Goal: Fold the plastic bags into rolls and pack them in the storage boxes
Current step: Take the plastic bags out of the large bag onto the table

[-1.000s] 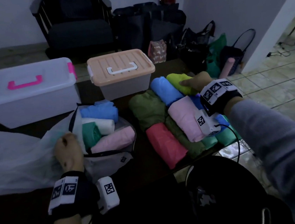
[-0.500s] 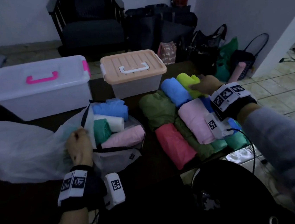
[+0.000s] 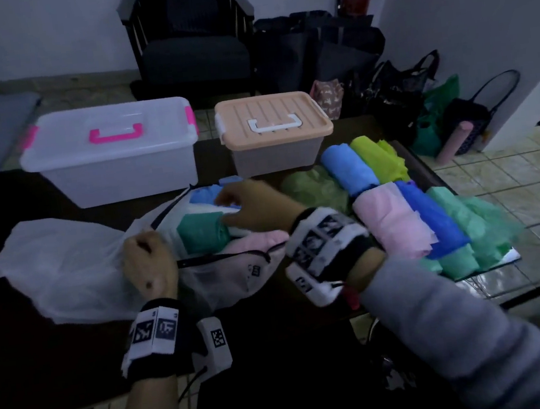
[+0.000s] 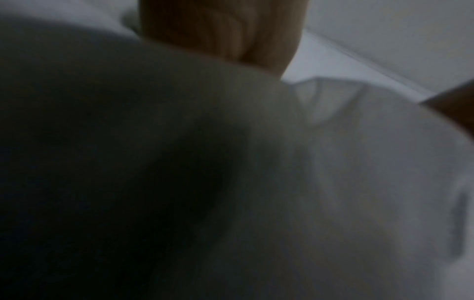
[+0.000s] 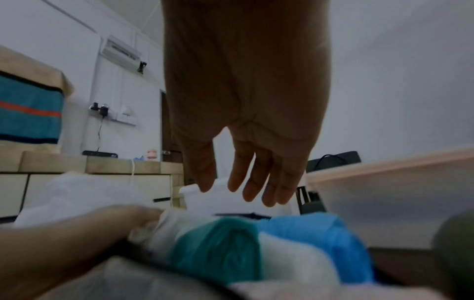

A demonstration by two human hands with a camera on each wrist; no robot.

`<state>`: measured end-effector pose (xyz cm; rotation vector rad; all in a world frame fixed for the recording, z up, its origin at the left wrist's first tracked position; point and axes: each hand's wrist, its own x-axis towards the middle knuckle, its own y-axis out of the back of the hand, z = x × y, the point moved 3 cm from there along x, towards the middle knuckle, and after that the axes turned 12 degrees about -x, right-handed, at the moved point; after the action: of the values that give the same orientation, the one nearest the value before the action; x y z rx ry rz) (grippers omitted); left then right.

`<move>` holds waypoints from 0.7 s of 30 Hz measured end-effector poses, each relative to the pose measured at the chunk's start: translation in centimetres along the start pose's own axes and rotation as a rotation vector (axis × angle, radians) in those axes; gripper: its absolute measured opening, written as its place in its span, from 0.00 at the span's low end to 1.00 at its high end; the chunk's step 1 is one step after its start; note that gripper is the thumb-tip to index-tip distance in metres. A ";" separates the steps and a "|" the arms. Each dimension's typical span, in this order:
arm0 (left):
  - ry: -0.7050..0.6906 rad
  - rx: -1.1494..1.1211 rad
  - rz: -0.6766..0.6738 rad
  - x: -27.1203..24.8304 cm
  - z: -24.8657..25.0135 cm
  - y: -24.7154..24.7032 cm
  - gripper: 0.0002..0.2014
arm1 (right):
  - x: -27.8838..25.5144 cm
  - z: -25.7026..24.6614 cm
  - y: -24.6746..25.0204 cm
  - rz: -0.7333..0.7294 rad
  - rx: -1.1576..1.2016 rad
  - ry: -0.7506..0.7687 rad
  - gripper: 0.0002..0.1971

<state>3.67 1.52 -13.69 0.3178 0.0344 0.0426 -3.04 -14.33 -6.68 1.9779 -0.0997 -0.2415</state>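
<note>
Rolls (image 3: 204, 233) lie under spread right hand (image 3: 252, 208).

- Left hand (image 3: 149, 265): black wrist strap, white blocks printed with black square code markers, thin black cable.
- Right hand (image 3: 256, 211): matching black strap with white marker blocks; grey long sleeve (image 3: 471, 332).

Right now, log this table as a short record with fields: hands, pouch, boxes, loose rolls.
left hand: grips the edge of the white plastic bag beside the pouch
right hand: fingers straight, over the rolls in the pouch, holding nothing
mesh pouch: open; teal roll, blue, white and pink rolls inside
storage boxes: clear box with pink handle and peach-lidded box, both lidded
loose rolls: piled on the table's right side
</note>
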 end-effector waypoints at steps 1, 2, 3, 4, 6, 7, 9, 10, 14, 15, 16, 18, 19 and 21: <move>0.012 0.003 -0.004 0.0 0.0 0.0 0.21 | 0.7 -0.8 -1.3 -0.064 -0.022 0.007 0.21; 0.022 0.008 -0.011 0.1 0.0 0.0 0.20 | 1.3 -1.4 -2.4 -0.119 -0.053 0.008 0.24; 0.031 0.011 -0.021 0.1 0.1 0.1 0.20 | 1.9 -1.9 -3.4 -0.157 -0.091 0.003 0.26; 0.031 0.016 -0.028 0.1 0.2 0.2 0.20 | 2.4 -2.2 -4.1 -0.181 -0.136 -0.009 0.28; 0.042 0.025 -0.047 0.2 0.0 0.3 0.20 | 3.2 -2.4 -5.0 -0.190 -0.213 -0.034 0.31; 0.041 0.029 -0.055 0.3 -0.1 0.4 0.21 | 3.4 -2.4 -5.2 -0.196 -0.243 -0.040 0.33; 0.051 0.031 -0.062 0.5 -0.2 0.5 0.22 | 3.6 -2.5 -5.4 -0.208 -0.280 -0.048 0.34; 0.064 0.030 -0.062 0.5 -0.3 0.5 0.22 | 3.6 -2.6 -5.4 -0.201 -0.292 -0.052 0.33; 0.084 0.028 -0.075 0.3 -0.1 0.7 0.22 | 3.7 -3.0 -5.6 -0.192 -0.353 -0.034 0.31; 0.089 0.028 -0.076 0.3 0.0 0.7 0.21 | 3.7 -3.1 -5.6 -0.188 -0.372 -0.025 0.31; 0.094 0.028 -0.076 0.3 0.0 0.7 0.21 | 3.7 -3.2 -5.6 -0.183 -0.383 -0.021 0.29; 0.108 0.029 -0.078 0.4 -0.1 0.8 0.21 | 3.9 -3.5 -5.6 -0.154 -0.380 -0.013 0.25; 0.114 0.032 -0.082 0.4 -0.1 0.8 0.21 | 4.0 -3.6 -5.6 -0.145 -0.373 -0.007 0.23; 0.115 0.037 -0.084 0.5 0.0 0.8 0.21 | 4.0 -4.0 -5.6 -0.144 -0.358 0.001 0.20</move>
<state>4.10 2.32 -13.47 0.3508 0.1628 -0.0228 1.45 -9.19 -10.76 1.6294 0.0821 -0.3280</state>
